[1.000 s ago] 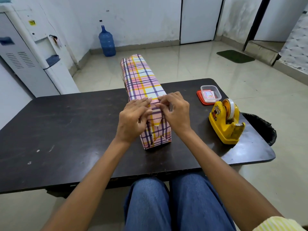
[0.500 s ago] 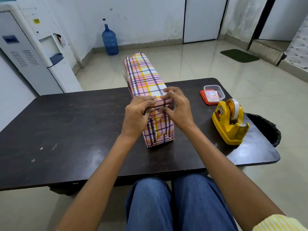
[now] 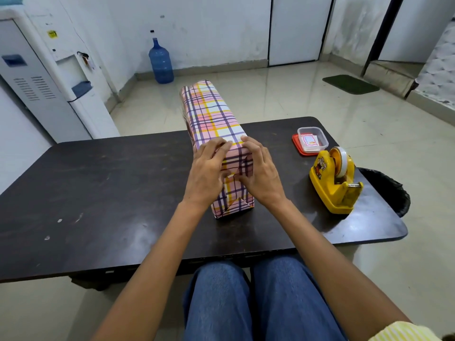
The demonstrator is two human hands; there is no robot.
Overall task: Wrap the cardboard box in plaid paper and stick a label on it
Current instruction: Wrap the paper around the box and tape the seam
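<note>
While flat on the plaid-wrapped box (image 3: 211, 112), left hand (image 3: 206, 173) and right hand (image 3: 262, 174), both outspread.

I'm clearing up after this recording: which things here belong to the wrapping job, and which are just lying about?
Job: long plaid-wrapped box, pressed by left hand and right hand; yellow tape dispenser; clear plastic tub of red-bordered labels.
Lying about: blue water bottle; white water dispenser; green doormat; black bin.

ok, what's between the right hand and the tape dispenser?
Nothing. In the head view only bare table lies between the right hand and the tape dispenser.
</note>
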